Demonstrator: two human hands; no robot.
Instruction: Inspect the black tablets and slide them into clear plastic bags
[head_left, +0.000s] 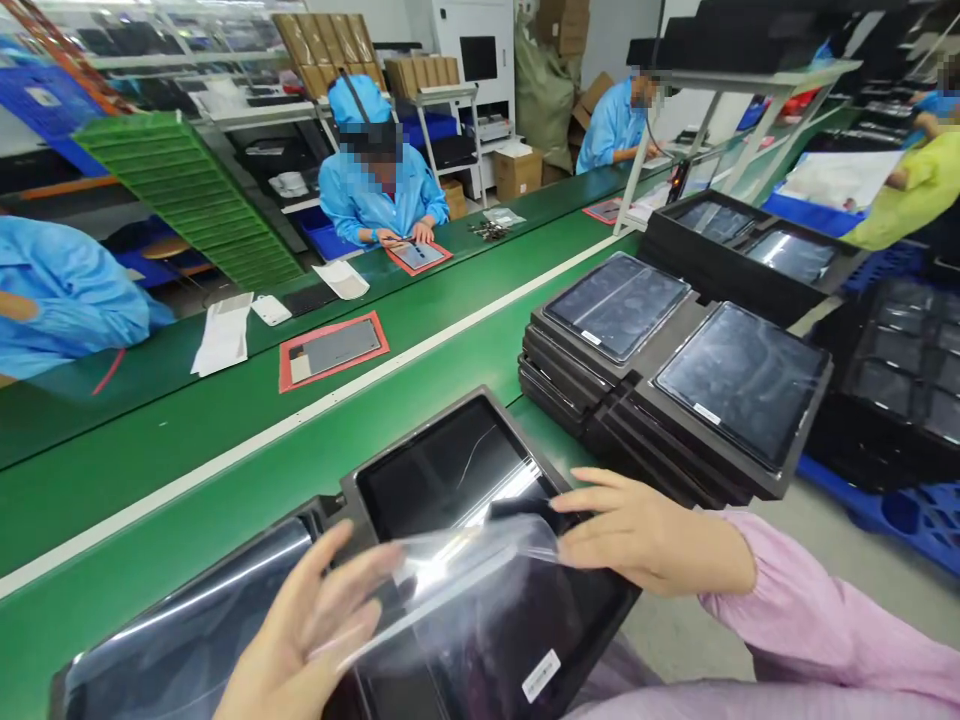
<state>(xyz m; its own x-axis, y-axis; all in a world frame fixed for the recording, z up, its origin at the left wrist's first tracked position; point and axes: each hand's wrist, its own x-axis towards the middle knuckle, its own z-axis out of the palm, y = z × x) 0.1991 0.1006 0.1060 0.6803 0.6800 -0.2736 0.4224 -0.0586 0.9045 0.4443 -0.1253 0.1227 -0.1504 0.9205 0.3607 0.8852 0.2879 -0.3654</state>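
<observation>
So nearest to me is the left hand [300, 630], a bit motion-blurred, fingers curved and spread at the left end of a clear film [465, 575]; can't tell if they're actually gripping it. The right hand [645, 535] has its fingers pinched on the film's right side. The film is see-through, bowed and kinda wrinkly, with bright glare streaks, and it's hanging right over a black screen [431, 470]. That screen is super glossy, with a thin black border, a light streak across the middle, a pale curved line toward the far end and a white label [541, 676] on the near end. It's lying in the right side of a dark tray [346, 512], with another shiny screen [202, 610] on the left. All that's on a green counter [187, 545]. Farther off to the right there's a stack of trays [555, 375] topped with two cloudy-looking screens. Across the counter, a grey plate sits on a red pad [287, 372], and beyond that a co-worker in blue [375, 185] is handling another plate.
</observation>
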